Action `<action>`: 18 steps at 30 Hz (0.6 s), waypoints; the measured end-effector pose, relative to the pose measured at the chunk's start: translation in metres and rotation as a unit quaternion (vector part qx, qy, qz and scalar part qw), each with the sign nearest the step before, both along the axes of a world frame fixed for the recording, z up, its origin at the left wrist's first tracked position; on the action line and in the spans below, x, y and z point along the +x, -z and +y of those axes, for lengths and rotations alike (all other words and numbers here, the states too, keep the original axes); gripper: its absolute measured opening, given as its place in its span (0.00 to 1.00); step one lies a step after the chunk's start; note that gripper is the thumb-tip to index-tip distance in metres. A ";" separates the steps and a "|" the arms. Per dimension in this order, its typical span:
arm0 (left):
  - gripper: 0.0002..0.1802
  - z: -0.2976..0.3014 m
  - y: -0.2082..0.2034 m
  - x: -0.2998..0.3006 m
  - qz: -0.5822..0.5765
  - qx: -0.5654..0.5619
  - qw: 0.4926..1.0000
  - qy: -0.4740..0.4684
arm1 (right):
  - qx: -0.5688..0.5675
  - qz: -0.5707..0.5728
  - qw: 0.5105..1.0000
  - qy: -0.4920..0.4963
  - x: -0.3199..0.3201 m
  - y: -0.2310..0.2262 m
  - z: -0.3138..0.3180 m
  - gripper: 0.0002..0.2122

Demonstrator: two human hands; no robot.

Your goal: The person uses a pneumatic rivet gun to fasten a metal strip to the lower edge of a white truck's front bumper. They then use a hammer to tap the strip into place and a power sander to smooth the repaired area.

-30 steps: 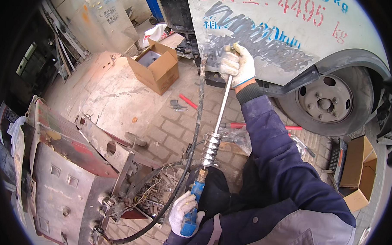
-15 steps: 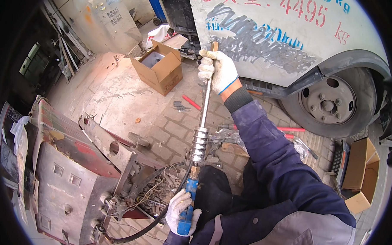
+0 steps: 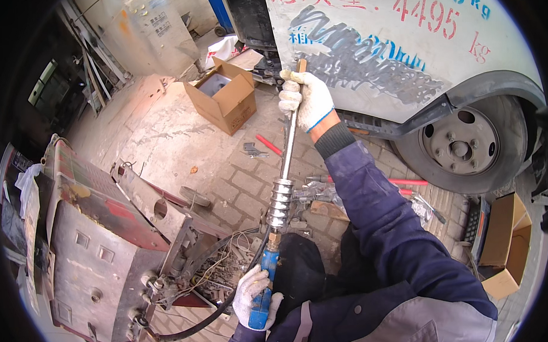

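Observation:
I hold a slide hammer dent puller [image 3: 289, 145] slanting up and away from my lap. My left hand [image 3: 250, 292], in a white knit glove, is wrapped round its blue handle [image 3: 269, 261] at the near end. Round the upper part of the bright shaft closes my right hand [image 3: 312, 98], gloved in white too. A brass-coloured tip [image 3: 301, 65] sticks out above its fingers. The ribbed chrome sliding weight [image 3: 279, 202] rests low on the shaft, just above the brass nut. A black cable [image 3: 201, 327] curves toward the handle from the machine.
A worn metal machine [image 3: 102, 267] stands at left. A white truck panel [image 3: 366, 47] and wheel [image 3: 460, 146] rise at right. Cardboard boxes sit on the paving, one ahead [image 3: 238, 106] and one at right [image 3: 499, 229]. Red-handled tools [image 3: 410, 181] lie near the wheel.

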State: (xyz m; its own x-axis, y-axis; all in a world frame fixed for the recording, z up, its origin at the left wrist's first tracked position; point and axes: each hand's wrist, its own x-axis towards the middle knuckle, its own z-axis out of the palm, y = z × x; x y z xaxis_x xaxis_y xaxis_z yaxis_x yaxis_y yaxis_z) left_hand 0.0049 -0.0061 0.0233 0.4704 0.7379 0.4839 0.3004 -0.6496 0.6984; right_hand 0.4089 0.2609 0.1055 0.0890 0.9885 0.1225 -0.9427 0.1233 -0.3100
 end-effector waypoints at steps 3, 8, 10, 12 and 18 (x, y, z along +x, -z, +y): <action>0.27 0.001 -0.001 0.001 -0.002 -0.001 1.000 0.001 | -0.004 -0.011 1.000 0.004 0.001 0.001 0.001 0.10; 0.25 0.002 -0.005 0.001 0.013 -0.009 1.000 0.005 | 0.005 0.000 1.000 -0.008 0.005 0.005 0.005 0.10; 0.24 0.003 -0.007 0.000 0.025 -0.009 1.000 0.010 | 0.019 -0.006 1.000 -0.013 0.006 0.006 0.005 0.10; 0.23 0.005 -0.008 -0.001 0.033 -0.009 0.999 0.016 | 0.021 -0.004 1.000 -0.011 0.005 0.006 0.005 0.10; 0.24 0.008 -0.008 -0.002 0.024 -0.011 0.999 0.024 | -0.009 -0.048 0.998 0.028 -0.001 0.007 -0.002 0.14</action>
